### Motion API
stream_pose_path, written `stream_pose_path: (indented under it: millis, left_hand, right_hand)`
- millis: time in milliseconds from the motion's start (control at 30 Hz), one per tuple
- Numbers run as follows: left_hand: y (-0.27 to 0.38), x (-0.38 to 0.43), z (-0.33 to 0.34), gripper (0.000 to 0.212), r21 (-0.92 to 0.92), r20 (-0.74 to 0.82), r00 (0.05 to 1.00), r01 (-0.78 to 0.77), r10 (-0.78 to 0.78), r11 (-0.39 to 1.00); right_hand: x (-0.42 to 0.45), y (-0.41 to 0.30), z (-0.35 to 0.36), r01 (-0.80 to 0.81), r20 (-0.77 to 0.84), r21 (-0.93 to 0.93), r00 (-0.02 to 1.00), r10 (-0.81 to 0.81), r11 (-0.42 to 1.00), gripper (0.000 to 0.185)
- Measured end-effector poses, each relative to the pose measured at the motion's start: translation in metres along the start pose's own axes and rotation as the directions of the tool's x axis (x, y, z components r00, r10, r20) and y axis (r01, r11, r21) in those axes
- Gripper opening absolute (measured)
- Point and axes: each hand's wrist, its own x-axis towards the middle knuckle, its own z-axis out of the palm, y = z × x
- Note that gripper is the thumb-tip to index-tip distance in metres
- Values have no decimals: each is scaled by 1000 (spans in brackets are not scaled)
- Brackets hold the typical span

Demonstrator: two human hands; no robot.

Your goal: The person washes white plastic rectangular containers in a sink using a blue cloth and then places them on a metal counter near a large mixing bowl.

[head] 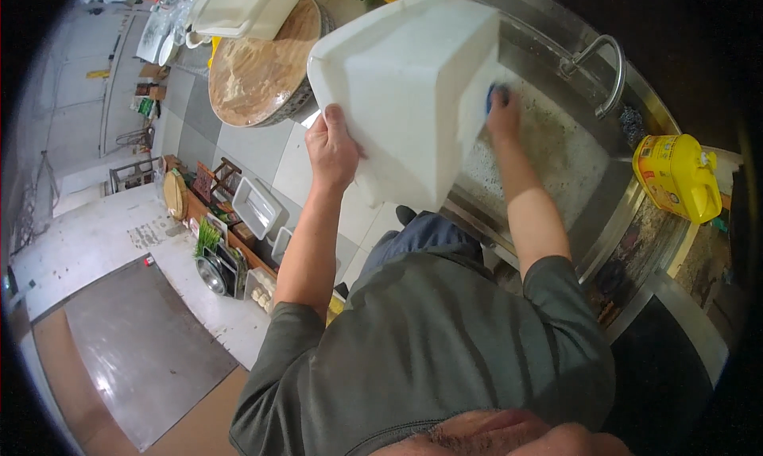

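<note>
A large white plastic tub is tilted over the edge of a steel sink, its outer bottom and sides towards me. My left hand grips its rim, thumb on the outer wall. At the tub's base, my right hand holds a blue scrubbing pad, slightly blurred and mostly covered by the fingers. Below that hand, the sink basin contains cloudy, foamy water. Whether the tub rests on the sink's edge cannot be made out.
A curved faucet arches over the sink's far side. Near it stand a steel-wool scourer and a yellow jug. A round wooden chopping block carries another pale tub. White bins stand on the tiled floor at left.
</note>
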Motion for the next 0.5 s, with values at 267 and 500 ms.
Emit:
stream_pose_path:
  millis: [267, 500]
  left_hand:
    - [-5, 5, -38, 44, -121, -146, 988, -69, 51, 990]
    - [-12, 8, -32, 47, -237, -167, 984, 14, -55, 971]
  right_hand:
    - [-4, 78, -110, 87, -100, -207, 989, -109, 974, 49]
    - [86, 47, -210, 56, -135, -453, 982, -131, 890, 50]
